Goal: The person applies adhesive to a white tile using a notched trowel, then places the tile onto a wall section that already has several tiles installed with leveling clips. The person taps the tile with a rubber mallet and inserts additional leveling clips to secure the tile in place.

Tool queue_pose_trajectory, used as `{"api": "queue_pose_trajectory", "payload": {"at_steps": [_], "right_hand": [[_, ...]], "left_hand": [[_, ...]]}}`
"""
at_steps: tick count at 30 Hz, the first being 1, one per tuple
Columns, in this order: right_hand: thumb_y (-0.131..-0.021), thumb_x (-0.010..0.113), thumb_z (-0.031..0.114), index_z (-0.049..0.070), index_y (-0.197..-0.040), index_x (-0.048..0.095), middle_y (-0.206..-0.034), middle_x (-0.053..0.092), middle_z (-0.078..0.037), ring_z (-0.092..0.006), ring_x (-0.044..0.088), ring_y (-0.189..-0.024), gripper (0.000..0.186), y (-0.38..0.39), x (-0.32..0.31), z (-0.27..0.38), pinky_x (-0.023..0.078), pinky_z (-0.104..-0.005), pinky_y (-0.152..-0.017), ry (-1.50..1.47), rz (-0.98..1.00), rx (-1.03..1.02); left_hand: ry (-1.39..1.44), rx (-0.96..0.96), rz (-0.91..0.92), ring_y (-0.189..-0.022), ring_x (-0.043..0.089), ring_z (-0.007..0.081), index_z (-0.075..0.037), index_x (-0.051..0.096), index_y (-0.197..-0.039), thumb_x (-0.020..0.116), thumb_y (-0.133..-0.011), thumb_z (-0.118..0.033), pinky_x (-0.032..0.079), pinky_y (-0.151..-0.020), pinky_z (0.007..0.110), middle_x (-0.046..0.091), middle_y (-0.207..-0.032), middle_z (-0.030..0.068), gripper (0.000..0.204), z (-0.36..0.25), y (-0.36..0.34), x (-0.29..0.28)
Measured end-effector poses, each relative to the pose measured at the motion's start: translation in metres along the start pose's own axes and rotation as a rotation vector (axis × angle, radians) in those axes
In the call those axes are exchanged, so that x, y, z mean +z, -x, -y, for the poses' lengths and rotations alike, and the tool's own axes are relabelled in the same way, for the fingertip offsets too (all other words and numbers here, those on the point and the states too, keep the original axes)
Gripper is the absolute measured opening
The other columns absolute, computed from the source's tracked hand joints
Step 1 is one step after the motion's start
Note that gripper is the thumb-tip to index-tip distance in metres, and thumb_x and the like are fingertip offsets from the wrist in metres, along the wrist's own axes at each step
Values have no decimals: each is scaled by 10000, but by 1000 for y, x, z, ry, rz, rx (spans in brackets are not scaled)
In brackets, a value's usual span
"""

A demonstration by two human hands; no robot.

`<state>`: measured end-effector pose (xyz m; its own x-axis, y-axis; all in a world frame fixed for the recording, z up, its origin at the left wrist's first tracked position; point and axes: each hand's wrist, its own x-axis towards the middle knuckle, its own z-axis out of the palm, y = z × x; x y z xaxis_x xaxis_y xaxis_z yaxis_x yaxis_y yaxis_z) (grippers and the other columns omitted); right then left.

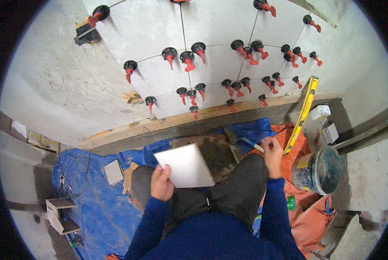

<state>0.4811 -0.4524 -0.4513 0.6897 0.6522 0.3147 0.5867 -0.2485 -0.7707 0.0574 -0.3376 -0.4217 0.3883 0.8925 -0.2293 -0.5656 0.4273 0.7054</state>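
My left hand (162,182) grips a square pale tile (185,167) by its left edge, thumb on top. The tile lies tilted over my lap, its bright face up. To the right, above my knee, my right hand (272,156) is closed on the near end of a slim blue-and-white marker (252,144), which points away to the left. Ahead of both hands, large light-grey tiles (215,26) cover the wall. Black-and-red tile levelling clips (187,60) sit along their joints. A wooden batten (172,121) runs under the lowest row.
A yellow spirit level (302,115) leans against the wall at the right, close to my right hand. Beside it stand a dirty bucket (328,171) and an orange sheet (308,216). Blue tarpaulin (98,208), a small tile piece (114,172) and a cable (86,173) lie at the left.
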Motion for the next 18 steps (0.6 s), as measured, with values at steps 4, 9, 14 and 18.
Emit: {"api": "queue_pose_trajectory", "payload": {"at_steps": [4,9,14,18], "right_hand": [[-930,784,228,15,-1119,738,-982,769,-187,-347,745,-888,288,-38,37,-107,580,-441,-790,267,272,92],[-858,840,262,-31,-1254,712,-926,773,-188,-280,745,-802,509,-20,84,-225,578,-411,-753,278,532,333],[-926,739,263,3,-1072,743,-906,768,-228,-394,759,-852,297,32,56,-250,569,-490,-714,223,350,366],[-881,777,261,-8,-1098,749,-954,765,-236,-393,746,-883,347,85,17,-244,560,-476,-772,431,349,415]], "left_hand": [[25,-55,-60,-1038,672,239,-116,507,-1507,558,-1102,-315,572,-942,460,664,-1084,70,455,-34,7,-19],[373,-168,122,-943,554,262,-93,378,-1614,507,-1050,-522,480,-858,445,567,-1106,115,720,-13,27,-61],[595,-147,278,-1186,563,354,-64,299,-1661,501,-1057,-564,457,-1025,553,567,-1307,207,810,-15,48,-74],[515,-246,126,-1370,549,408,-68,305,-1658,449,-1101,-533,378,-1172,673,562,-1455,233,740,-65,46,-37]]}}
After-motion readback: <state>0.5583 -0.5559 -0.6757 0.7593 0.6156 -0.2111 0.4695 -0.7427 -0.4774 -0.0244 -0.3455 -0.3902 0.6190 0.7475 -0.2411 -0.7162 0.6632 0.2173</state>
